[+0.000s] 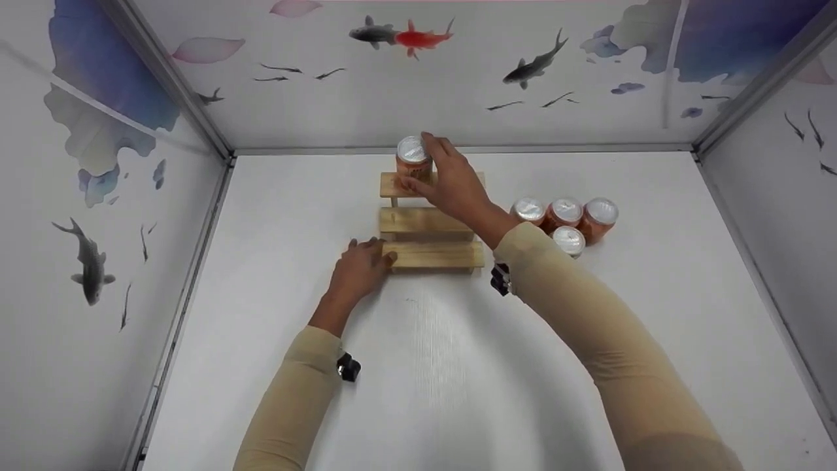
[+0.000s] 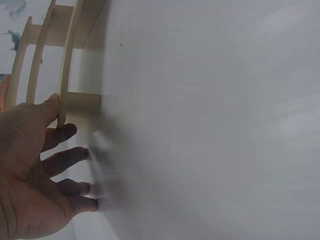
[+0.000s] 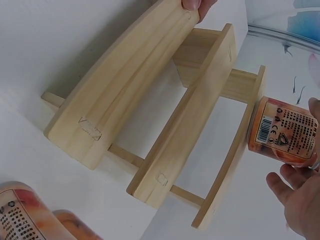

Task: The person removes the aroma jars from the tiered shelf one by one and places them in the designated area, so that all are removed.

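A three-step wooden stand [image 1: 431,255] sits toward the back of the white table. My right hand [image 1: 463,188] grips an orange can [image 1: 413,152] with a silver lid, thumb on one side and fingers on the other. The can stands upright at the left end of the top step; the right wrist view has its printed label [image 3: 282,130] and its base against the top plank. At the left end of the lowest step, my left hand [image 1: 359,267] pinches the plank [image 2: 67,60] between thumb and index finger, the other fingers spread below.
Several more orange cans [image 1: 565,210] stand grouped on the table to the right of the stand, near my right forearm. White panels with painted fish enclose the table at the back [image 1: 444,118] and both sides.
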### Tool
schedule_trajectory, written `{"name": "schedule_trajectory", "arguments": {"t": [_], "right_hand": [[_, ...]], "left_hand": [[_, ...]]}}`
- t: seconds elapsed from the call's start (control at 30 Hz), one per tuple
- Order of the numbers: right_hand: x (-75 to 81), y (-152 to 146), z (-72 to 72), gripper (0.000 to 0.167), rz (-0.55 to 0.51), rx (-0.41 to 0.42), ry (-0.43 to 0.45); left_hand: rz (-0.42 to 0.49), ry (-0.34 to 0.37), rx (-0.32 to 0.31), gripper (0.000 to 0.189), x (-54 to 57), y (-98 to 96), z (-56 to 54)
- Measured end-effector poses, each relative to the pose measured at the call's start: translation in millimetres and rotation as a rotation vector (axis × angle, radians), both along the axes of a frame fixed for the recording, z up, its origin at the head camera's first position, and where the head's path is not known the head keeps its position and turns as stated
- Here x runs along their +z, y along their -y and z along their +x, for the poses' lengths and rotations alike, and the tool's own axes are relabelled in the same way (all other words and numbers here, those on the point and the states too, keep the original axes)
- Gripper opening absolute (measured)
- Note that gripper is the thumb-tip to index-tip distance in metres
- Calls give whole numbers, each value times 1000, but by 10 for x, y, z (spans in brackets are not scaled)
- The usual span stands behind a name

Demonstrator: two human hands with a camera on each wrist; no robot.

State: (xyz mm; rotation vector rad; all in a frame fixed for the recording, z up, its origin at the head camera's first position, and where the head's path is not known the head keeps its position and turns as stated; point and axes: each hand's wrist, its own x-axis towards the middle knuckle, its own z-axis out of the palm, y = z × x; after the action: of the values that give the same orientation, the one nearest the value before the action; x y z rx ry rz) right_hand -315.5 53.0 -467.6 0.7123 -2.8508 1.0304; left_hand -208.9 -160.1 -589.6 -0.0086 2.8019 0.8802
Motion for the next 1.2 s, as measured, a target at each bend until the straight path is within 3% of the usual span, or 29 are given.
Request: {"name": "schedule_trajectory", "arguments": {"t": [0.43, 0.9, 1.2], "right_hand": [[-69, 41, -34, 90, -32, -14, 9], [-91, 29, -32, 86, -83, -5, -9], [-44, -76, -4, 83, -101, -5, -34]], "left_hand": [[8, -31, -20, 64, 12, -7, 12], [-12, -10, -14, 66, 4, -15, -7], [-66, -75, -45, 59, 29, -38, -8]]}}
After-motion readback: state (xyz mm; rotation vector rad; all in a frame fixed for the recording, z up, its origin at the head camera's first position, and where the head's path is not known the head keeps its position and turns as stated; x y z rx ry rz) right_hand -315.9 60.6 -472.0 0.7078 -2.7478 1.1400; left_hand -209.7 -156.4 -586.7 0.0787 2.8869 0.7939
